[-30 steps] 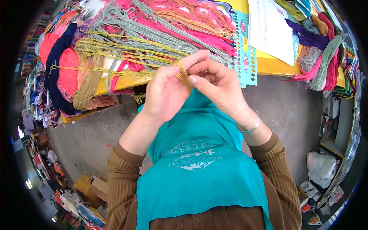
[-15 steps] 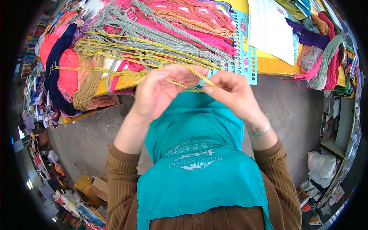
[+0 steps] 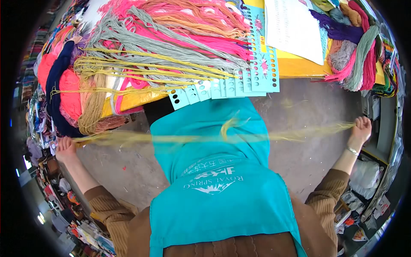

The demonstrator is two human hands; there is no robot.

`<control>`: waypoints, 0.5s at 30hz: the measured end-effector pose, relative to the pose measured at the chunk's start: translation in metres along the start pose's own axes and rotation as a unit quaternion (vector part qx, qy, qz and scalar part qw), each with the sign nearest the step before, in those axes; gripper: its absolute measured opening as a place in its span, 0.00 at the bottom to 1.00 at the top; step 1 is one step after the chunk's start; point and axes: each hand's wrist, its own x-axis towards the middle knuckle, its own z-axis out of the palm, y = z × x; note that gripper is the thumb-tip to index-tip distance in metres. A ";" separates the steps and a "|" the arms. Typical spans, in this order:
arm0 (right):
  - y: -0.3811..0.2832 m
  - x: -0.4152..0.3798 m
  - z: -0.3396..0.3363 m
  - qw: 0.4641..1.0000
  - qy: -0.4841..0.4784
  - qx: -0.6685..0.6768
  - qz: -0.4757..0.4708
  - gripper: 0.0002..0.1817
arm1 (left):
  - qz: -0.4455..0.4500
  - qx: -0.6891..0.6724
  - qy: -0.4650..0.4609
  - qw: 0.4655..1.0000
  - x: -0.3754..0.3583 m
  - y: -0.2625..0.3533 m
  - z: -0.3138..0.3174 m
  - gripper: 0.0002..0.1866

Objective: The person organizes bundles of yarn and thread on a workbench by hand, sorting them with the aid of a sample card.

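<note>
My left hand (image 3: pixel 66 149) is out at the far left, its fingers closed on one end of a yellow thread bundle (image 3: pixel 180 138). Far to the right, my right hand (image 3: pixel 363 128) grips the other end. The bundle spans in front of the teal apron, blurred by motion, with a loose tuft near its middle. On the yellow table lie more yellow-green threads (image 3: pixel 141 64), grey threads (image 3: pixel 171 45) and pink and orange threads (image 3: pixel 192 21). Their right ends meet light-blue punched cards (image 3: pixel 264 68) along the table's front edge.
A white paper sheet (image 3: pixel 293 30) lies on the table right of the cards. Coloured skeins (image 3: pixel 359 47) hang at the right corner, and navy and coral skeins (image 3: pixel 68 94) at the left. Shelving and plastic bags (image 3: pixel 366 175) stand at the right.
Both hands have moved from close together at the table's edge to far apart, stretching yellow threads between them. The card ends at the table's edge have come into view.
</note>
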 end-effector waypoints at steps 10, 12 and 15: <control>0.104 -0.059 0.150 0.854 -0.132 -0.472 -0.174 0.14 | -0.070 0.169 -0.209 0.961 -0.140 -0.089 0.151 0.04; 0.147 -0.102 0.189 0.796 -0.306 -0.500 -0.150 0.12 | -0.201 0.154 -0.272 0.928 -0.195 -0.143 0.180 0.06; 0.194 -0.152 0.216 0.767 -0.472 -0.434 0.001 0.11 | -0.235 0.291 -0.387 0.843 -0.294 -0.209 0.218 0.09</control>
